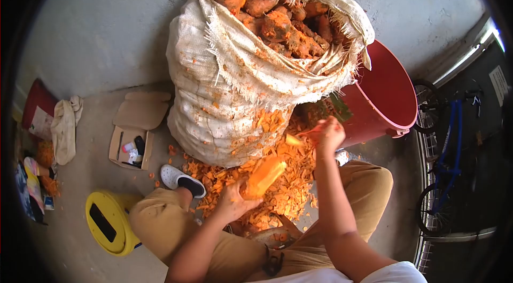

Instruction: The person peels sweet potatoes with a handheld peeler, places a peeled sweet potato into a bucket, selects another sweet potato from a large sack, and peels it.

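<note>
My left hand (pixel 235 201) is closed around the lower end of a thick, peeled orange carrot (pixel 265 175), which tilts up and to the right. To the right of it, my right hand (pixel 329 134) grips a red-handled peeling tool (pixel 311 133). A pale yellow-orange piece shows at the tool's tip, and I cannot tell whether it is blade or peel. The tool is apart from the carrot. Below both hands, a heap of orange peelings (pixel 288 192) covers the floor between my legs.
A white woven sack (pixel 214 91) full of unpeeled carrots (pixel 288 26) stands in front of me. Behind it on the right is a large red tub (pixel 379 91). On the left are an open cardboard box (pixel 140 117) and a yellow-lidded bucket (pixel 115 224). A blue bicycle (pixel 454 139) stands far right.
</note>
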Tool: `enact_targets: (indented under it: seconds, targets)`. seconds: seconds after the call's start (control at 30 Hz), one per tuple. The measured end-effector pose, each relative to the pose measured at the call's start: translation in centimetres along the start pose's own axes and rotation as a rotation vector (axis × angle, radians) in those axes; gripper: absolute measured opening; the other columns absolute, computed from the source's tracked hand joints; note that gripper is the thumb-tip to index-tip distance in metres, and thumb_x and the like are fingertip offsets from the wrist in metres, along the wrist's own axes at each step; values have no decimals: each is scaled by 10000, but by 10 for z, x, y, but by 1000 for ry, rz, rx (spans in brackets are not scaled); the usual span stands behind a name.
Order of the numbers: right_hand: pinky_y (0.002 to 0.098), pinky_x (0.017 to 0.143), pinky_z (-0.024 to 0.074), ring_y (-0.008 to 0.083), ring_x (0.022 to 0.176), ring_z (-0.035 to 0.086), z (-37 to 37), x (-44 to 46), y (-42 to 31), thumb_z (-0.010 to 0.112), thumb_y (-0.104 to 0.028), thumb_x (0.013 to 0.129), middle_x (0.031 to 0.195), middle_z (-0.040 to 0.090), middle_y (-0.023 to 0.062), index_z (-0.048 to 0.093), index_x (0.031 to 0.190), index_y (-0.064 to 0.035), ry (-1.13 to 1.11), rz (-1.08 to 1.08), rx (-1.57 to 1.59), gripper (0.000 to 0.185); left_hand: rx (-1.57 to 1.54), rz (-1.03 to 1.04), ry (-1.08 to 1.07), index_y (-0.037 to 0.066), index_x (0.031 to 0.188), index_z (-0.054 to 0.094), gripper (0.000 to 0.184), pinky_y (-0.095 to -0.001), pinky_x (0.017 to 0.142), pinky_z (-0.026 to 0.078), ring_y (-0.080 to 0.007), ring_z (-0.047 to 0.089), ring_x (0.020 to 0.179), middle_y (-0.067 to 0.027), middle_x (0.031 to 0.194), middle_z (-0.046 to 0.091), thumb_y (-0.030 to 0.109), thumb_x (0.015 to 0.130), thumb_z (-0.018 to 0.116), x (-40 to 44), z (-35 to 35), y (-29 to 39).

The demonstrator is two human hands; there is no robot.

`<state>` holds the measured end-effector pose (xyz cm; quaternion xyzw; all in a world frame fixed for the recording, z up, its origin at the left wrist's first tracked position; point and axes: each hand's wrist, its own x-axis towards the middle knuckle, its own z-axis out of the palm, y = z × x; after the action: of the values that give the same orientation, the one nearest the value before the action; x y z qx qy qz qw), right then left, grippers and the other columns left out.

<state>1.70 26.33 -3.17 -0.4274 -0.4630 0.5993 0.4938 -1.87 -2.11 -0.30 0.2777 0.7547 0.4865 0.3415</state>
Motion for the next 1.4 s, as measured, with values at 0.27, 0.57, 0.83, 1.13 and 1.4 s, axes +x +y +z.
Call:
enact_targets:
  seconds: [0.27, 0.57, 0.83, 1.13, 1.4]
  targets:
    - [206, 458, 404, 94, 501, 494, 35, -77, -65, 488, -248, 847, 617, 561, 76, 518, 904, 5, -376, -14, 50, 261, -233, -106, -39, -17, 1028, 503, 532, -292, 776, 423, -198, 556, 845, -132, 924, 585, 212, 603, 727, 5, 3, 4]
    - [196, 465, 385, 86, 493, 474, -16, 21, -35, 414, -171, 879, 640, 564, 80, 499, 863, 9, 61, -32, 25, 200, -234, -76, -122, 10, 1050, 503, 475, -235, 559, 450, -111, 533, 638, -77, 870, 569, 146, 643, 707, 2, -9, 8]
    - [199, 505, 420, 109, 536, 512, -12, 5, -52, 434, -179, 873, 664, 563, 55, 523, 940, -26, -374, -31, -56, 189, -900, -197, -245, 77, 1241, 255, 701, -215, 405, 389, -90, 456, 479, -45, 746, 514, 64, 672, 665, 4, 0, 1]
    - [191, 489, 398, 91, 562, 502, 8, -12, -52, 414, -164, 886, 692, 560, 68, 493, 932, -17, -383, -131, -54, 173, -921, -266, -247, 113, 1235, 195, 703, -231, 405, 396, -116, 468, 468, -137, 825, 574, 88, 698, 648, 9, -2, -2]
    - [208, 545, 431, 134, 604, 529, -7, -10, -31, 469, -185, 860, 714, 569, 78, 485, 970, -26, -374, 178, 583, 194, -1127, -215, -245, 73, 1122, 382, 493, -227, 450, 423, -119, 502, 690, -116, 932, 537, 230, 725, 629, 15, 3, -12]
